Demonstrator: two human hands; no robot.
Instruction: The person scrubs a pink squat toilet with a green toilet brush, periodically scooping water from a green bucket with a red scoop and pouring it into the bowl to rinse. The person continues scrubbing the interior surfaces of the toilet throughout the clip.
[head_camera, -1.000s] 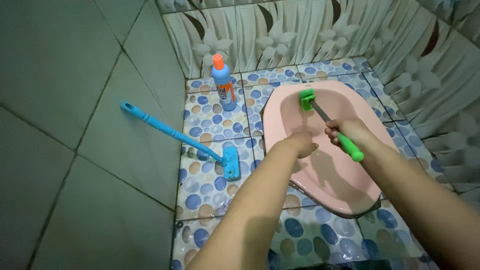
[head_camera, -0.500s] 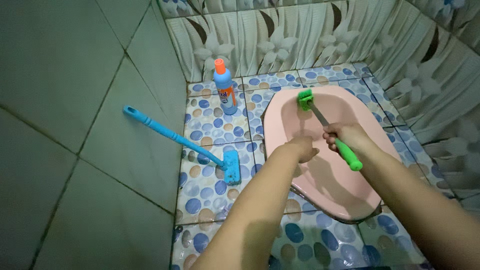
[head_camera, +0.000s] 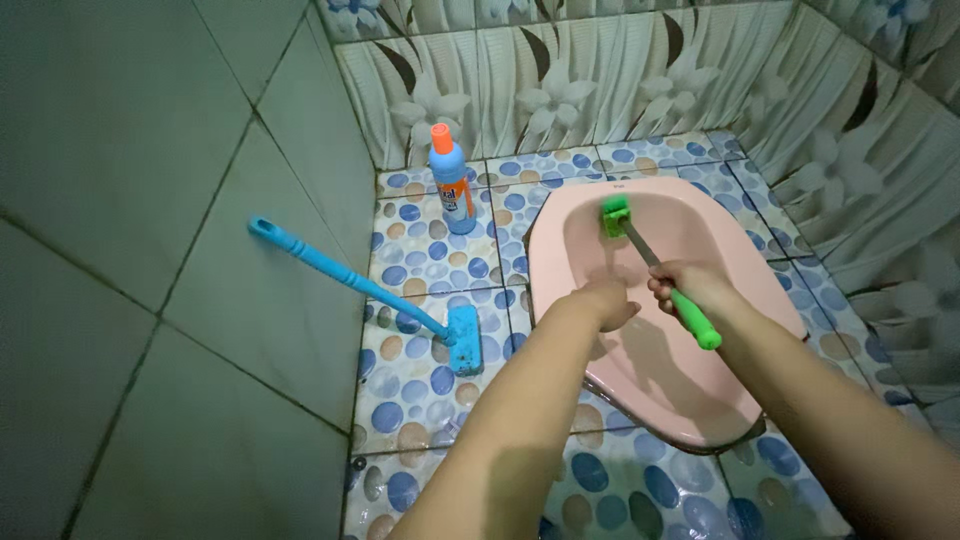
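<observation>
1. Our right hand (head_camera: 688, 285) wraps its fingers tight around the green handle of the brush (head_camera: 655, 262), gripping where the handle meets the metal shaft.
2. Our left hand (head_camera: 603, 300) holds nothing; its fingers curl loosely downward over the left inner side of the pan (head_camera: 660, 370), and we cannot tell whether they touch it.
3. We see the brush's green head lying inside the pink pan, near its far end, with the shaft slanting back to our right hand.
4. Compared with half a second ago, the head has slid from the far rim down and a little right into the bowl; our hands sit nearly where they were.
5. We see the bottle (head_camera: 452, 180) and the broom (head_camera: 370, 290) in the same spots as earlier.
6. We count one pan, set in the pebble-patterned floor (head_camera: 420, 380).
7. We count two brushes: the green one in hand, and the blue long-handled broom, head on the floor and handle leaning on the left wall (head_camera: 150, 250).
8. We count one blue bottle with an orange cap, upright on the floor just left of the pan's far end.
</observation>
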